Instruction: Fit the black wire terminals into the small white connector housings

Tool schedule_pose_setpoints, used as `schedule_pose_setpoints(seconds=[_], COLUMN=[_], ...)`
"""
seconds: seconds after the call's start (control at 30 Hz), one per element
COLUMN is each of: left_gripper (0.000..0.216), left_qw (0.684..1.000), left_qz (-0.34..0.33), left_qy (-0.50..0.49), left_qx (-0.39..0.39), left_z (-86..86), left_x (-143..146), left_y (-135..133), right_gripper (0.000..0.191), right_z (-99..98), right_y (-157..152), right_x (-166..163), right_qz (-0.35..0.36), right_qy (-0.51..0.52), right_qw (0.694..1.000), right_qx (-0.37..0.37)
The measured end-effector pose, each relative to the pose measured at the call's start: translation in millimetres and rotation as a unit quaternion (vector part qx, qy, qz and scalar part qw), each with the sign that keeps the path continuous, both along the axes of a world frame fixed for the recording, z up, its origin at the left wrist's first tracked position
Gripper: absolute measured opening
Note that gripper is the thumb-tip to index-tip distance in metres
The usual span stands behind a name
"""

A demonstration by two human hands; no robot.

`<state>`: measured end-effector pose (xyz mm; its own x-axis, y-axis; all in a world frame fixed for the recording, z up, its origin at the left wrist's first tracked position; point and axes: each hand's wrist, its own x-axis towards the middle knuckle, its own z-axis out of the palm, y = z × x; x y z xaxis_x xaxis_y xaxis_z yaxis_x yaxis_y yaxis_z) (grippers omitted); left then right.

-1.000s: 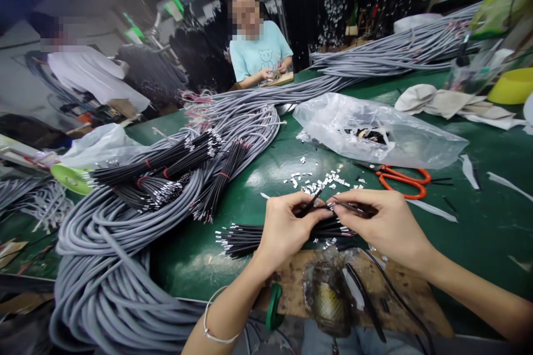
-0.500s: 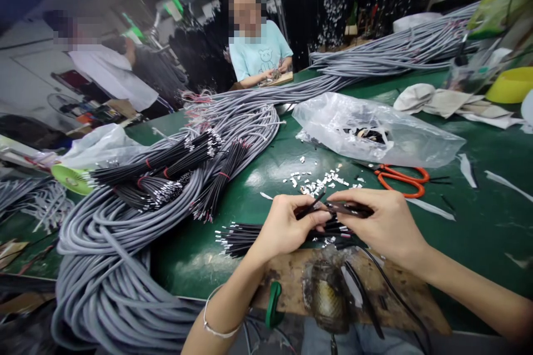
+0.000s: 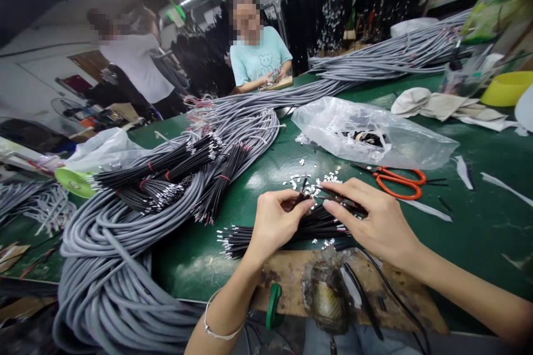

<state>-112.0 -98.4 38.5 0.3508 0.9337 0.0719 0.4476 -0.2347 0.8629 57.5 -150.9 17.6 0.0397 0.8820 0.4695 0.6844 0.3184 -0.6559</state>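
My left hand (image 3: 272,222) pinches a short black cable (image 3: 303,187) between thumb and fingers, its end sticking up. Close by on the right, my right hand (image 3: 381,216) is closed around a dark slender tool (image 3: 345,200); its exact kind is not clear. The tool's tip and the cable look slightly apart. Under both hands lies a bundle of short black cables (image 3: 241,239) with pale stripped ends. Small white scraps (image 3: 295,180) are scattered just beyond my fingers.
A wooden board (image 3: 287,272) with a metal vise-like device (image 3: 327,302) sits at the table edge. Orange-handled scissors (image 3: 406,191) and a clear plastic bag (image 3: 325,122) lie beyond my right hand. Coiled grey cables (image 3: 95,266) fill the left. Two co-workers are in the background.
My hands have drawn apart, the left one shifting slightly left with the cable. The tool has come away from the cable. A co-worker at the back left has moved right.
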Motion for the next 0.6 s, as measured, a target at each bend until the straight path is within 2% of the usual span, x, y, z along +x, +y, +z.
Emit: schedule_pose_setpoints(seconds=[0.13,0.27,0.47,0.6], left_gripper=[0.021,0.024,0.032,0.032], left_qw=[0.999,0.997,0.998,0.997], left_qz=[0.028,0.036,0.039,0.047], left_qy=[-0.041,-0.065,-0.054,-0.045], left_qx=[-0.005,0.001,0.019,0.041], left_z=[-4.3,-4.5,-2.6,-5.5], left_x=[2.8,4.6,5.8,5.8], left_y=[-4.8,-7.1,-9.2,-11.0], right_gripper=[0.026,0.024,0.025,0.023], right_z=[-1.7,0.1,-1.2,-3.0], right_y=[-1.1,-1.0,-0.1,-0.9], right_x=[0.1,0.5,-1.2,-2.5], right_qz=[0.0,0.015,0.022,0.041], right_qy=[-0.046,-0.051,0.018,0.02], right_qw=[0.999,0.997,0.999,0.998], right_qx=[-0.026,-0.058,-0.033,-0.03])
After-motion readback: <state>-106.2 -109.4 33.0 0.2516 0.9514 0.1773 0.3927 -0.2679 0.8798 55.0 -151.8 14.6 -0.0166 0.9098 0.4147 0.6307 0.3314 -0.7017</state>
